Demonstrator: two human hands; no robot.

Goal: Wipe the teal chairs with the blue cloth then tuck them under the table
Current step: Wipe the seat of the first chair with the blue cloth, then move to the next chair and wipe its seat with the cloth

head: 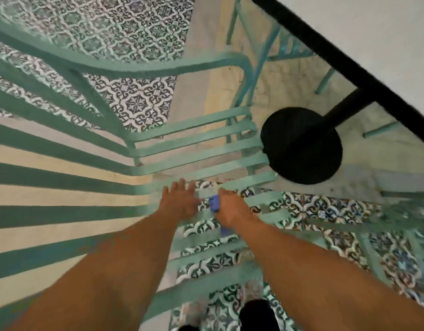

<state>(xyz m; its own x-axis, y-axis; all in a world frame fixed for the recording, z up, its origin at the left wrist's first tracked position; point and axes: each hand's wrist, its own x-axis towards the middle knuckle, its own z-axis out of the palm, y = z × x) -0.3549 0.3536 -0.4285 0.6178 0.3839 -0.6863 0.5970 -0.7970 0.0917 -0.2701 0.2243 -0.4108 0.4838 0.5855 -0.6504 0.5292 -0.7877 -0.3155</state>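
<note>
Teal chair seat slats | left hand flat, fingers spread | right hand grips blue cloth

1. A café or restaurant seating area is suggested, though whether it is indoors or on a terrace cannot be told.
2. Slatted teal chairs are set around a white table carried on a black pedestal base.
3. The floor is laid with patterned ornamental tiles and bordered by plain pale stone strips.
</note>
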